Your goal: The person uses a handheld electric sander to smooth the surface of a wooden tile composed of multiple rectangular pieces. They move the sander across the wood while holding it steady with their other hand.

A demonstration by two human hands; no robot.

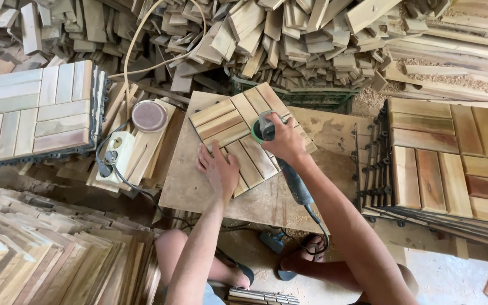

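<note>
Your right hand (282, 140) grasps the sander (266, 131) on the wooden tile (238, 141); your left hand (218, 169) lies flat, open, on the tile's nearer edge, just left of the sander.

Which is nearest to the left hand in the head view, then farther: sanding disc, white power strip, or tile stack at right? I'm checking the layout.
From the left hand:
1. Sanding disc, up-left.
2. White power strip, farther left.
3. Tile stack, far right.

This is a woodworking workshop: heaps of cut wood slats (266, 39), stacked wooden tiles (453, 164) and sawdust surround a worn workbench (199, 186).
</note>
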